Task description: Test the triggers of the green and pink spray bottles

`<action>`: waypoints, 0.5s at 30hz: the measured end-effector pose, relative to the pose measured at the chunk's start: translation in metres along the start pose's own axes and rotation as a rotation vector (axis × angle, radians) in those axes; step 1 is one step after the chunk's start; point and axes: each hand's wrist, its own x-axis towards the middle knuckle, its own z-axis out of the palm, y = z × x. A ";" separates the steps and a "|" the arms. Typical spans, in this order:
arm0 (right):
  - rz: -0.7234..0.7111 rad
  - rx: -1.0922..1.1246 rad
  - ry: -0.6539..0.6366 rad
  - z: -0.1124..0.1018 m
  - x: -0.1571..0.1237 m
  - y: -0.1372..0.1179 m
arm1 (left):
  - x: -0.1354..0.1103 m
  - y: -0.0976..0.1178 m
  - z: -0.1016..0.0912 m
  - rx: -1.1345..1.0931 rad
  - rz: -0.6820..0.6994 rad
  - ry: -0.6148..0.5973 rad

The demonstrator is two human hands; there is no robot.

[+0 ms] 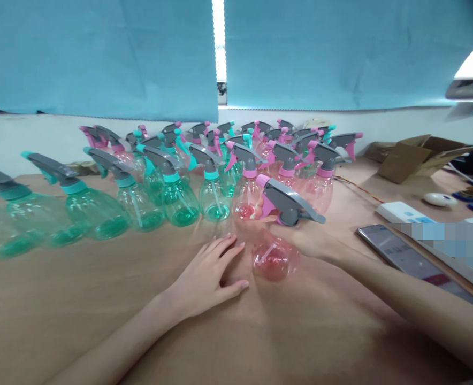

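Note:
My right hand [314,243] is around the neck area of a pink see-through spray bottle [275,261] with a grey and pink spray head [290,202]. This bottle tilts, its rounded base toward me, and its head hides part of my fingers; fingertips show beside the trigger. My left hand [214,270] rests on the table just left of the bottle, fingers spread and holding nothing. Beyond my hands stand rows of spray bottles: green ones [180,200] with turquoise collars on the left, pink ones [246,200] toward the right.
On the right of the wooden table [120,299] lie a phone [413,262], a white power strip [405,212] and a white mouse [440,199]. An open cardboard box [415,158] stands behind them. Blue cloth [100,59] hangs over the window at the back.

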 end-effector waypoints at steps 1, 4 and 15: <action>-0.003 0.007 0.000 0.000 -0.001 0.001 | 0.000 0.000 0.000 -0.002 0.000 -0.002; -0.032 0.038 -0.013 -0.001 -0.001 0.001 | 0.000 0.001 -0.001 -0.007 -0.002 -0.002; 0.021 0.049 -0.033 0.003 0.001 0.003 | -0.001 0.000 0.000 -0.016 0.010 0.022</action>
